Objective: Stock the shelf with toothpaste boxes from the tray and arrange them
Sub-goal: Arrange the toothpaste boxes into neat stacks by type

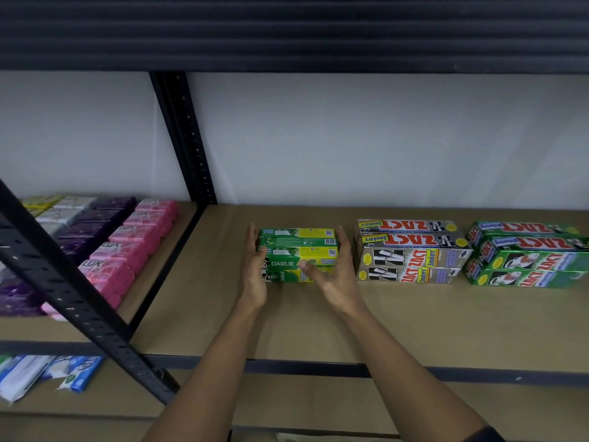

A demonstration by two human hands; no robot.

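Two bare forearms (204, 378) reach in over the front edge of the shelf (318, 330). The left hand (255, 266) lies flat, fingers straight, against the left end of the Darlie boxes (296, 255). The right hand (334, 272) presses the right end, fingers straight, thumb across the front face. The green-and-yellow boxes sit stacked two high on the board. Near on the right stand grey Zact boxes (411, 250), then green Zact boxes (529, 253); pink and purple soaps (127, 250) lie left, past a black post (185, 138)
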